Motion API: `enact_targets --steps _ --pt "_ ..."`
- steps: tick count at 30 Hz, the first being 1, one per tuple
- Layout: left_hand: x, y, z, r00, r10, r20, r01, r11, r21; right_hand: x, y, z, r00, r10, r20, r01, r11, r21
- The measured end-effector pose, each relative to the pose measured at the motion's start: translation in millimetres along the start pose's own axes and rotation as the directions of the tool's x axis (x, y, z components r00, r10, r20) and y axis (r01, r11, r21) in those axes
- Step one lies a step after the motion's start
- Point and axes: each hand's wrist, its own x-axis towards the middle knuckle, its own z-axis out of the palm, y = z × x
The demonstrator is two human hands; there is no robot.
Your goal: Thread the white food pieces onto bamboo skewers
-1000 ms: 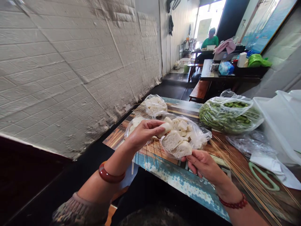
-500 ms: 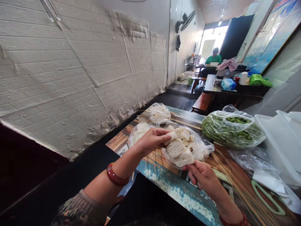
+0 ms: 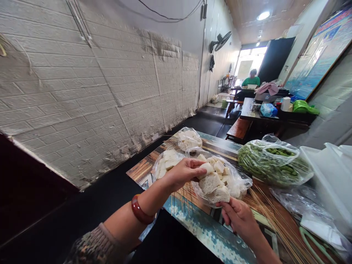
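Observation:
In the head view, a row of white, spongy tofu-like slices (image 3: 211, 183) is held over an open plastic bag (image 3: 242, 179) of similar cut pieces (image 3: 218, 167). My left hand (image 3: 189, 170) pinches the uppermost slice between thumb and fingers. At the row's lower end my right hand (image 3: 233, 212) is closed, its fingertips against the last slice. Whether a stick runs through the row is hidden. Thin wooden skewers (image 3: 265, 207) lie to the right of my right hand, and more skewers (image 3: 180, 201) stick out below my left wrist.
Two further bags of white pieces, a nearer bag (image 3: 167, 161) and a farther bag (image 3: 189, 138), sit on the patterned table (image 3: 192, 223). Rightward are a bag of green pods (image 3: 272, 161), white plastic tubs (image 3: 324, 172) and green-handled scissors (image 3: 313, 242). A person in green (image 3: 250, 81) sits far back.
The view has tilted up slightly, so the table and hands appear lower. Both hands keep their hold at the row of slices, with little movement between them.

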Motion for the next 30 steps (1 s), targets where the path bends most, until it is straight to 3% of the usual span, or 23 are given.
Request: enact_targets --steps 3,6,10,17,22,30 --pt "-5 5 3.7 0.999 0.033 -0.029 -0.035 0.998 -0.044 0 0 -1 1.0 0.02 -0.022 -0.02 1.0 0.014" --pt "-10 5 7.9 0.987 0.155 -0.048 -0.159 0.982 -0.1 1 -1 -1 0.998 0.02 -0.057 -0.019 1.0 0.02" --pt "-12 -2 15.1 0.945 0.272 -0.182 -0.285 0.957 -0.047 2 -2 -1 0.997 -0.032 -0.065 0.031 0.999 -0.025" --pt "-8 -10 27.8 0.913 0.224 -0.342 -0.269 0.959 -0.087 1 -3 -1 0.994 -0.07 -0.082 0.065 0.996 -0.063" --pt "-7 -8 30.0 0.916 0.215 -0.338 -0.266 0.957 -0.113 2 0 -4 0.997 -0.065 -0.04 0.064 0.997 -0.038" --pt "-6 -11 27.8 0.931 0.186 -0.313 -0.204 0.979 -0.024 2 -4 -4 0.997 -0.063 -0.035 0.061 0.997 -0.056"
